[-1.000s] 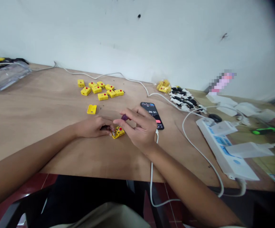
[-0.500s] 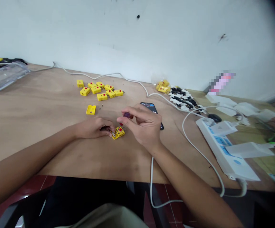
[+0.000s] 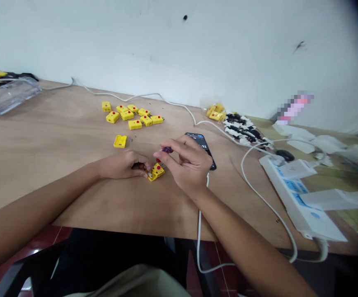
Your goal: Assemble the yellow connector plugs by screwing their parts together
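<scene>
An opened yellow plug (image 3: 156, 172) with a red dot and pins at its right end lies on the wooden table. My left hand (image 3: 129, 165) has its fingers closed at the plug's left end, by a small metal piece. My right hand (image 3: 188, 161) grips a small screwdriver (image 3: 167, 150) by its dark purple handle, above the plug. The shaft of the screwdriver is thin, and I cannot tell exactly where its tip rests. Beyond my left hand lies a loose yellow cover half (image 3: 120, 141), hollow side up, with tiny screws (image 3: 132, 140) beside it.
Several closed yellow plugs (image 3: 127, 115) are grouped farther back. A lit phone (image 3: 208, 150) lies behind my right hand. To the right are a bag of yellow parts (image 3: 216, 112), black and white parts (image 3: 243, 128) and a power strip (image 3: 305, 206) with cables. A clear plastic tray (image 3: 10, 97) stands at left.
The whole view has shifted slightly. My hands keep nearly the same pose around the yellow plug, which looks turned a little. The phone's display has changed.
</scene>
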The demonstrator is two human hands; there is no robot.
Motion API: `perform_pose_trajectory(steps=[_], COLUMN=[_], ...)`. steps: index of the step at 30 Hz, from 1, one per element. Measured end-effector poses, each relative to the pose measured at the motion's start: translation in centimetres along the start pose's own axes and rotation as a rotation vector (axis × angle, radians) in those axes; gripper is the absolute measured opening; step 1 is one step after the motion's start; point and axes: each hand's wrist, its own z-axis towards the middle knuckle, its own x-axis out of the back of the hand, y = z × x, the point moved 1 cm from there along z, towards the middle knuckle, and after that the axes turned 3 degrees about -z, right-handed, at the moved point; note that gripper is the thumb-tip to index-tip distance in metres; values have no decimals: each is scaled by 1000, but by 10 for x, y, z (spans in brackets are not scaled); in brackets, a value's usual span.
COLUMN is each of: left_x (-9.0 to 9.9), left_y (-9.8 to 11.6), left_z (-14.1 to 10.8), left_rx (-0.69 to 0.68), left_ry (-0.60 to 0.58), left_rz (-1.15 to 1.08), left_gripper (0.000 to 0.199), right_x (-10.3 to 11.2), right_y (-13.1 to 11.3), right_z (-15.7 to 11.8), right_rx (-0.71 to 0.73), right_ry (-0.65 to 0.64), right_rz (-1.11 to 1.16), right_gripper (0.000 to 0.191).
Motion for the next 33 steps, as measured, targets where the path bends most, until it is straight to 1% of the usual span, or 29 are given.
perform_pose_trajectory(steps=[9,14,24,29,31,33], left_x=[2,2,2,1,1,0], left_y=[4,3,7,4,3,2], left_z=[1,1,2,1,1,1], left_rx=[29,25,36,30,25,27], left_ry=[-23,-14,-8,3,6,15], left_rz=[7,-9,16,0,2,6], left_gripper=[15,12,12,12,12,11], right_x=[2,1,2,3,4,5], right_y=[4,5,4,5,3,0], right_z=[1,0,-1,0,1,2], right_rx=[8,-2,8,42,83,105], right_ry=[28,-3,31,-9,-64,-149], right_rz=[0,2,-25,-29,-17,4], right_gripper=[13,10,6,8,11,17])
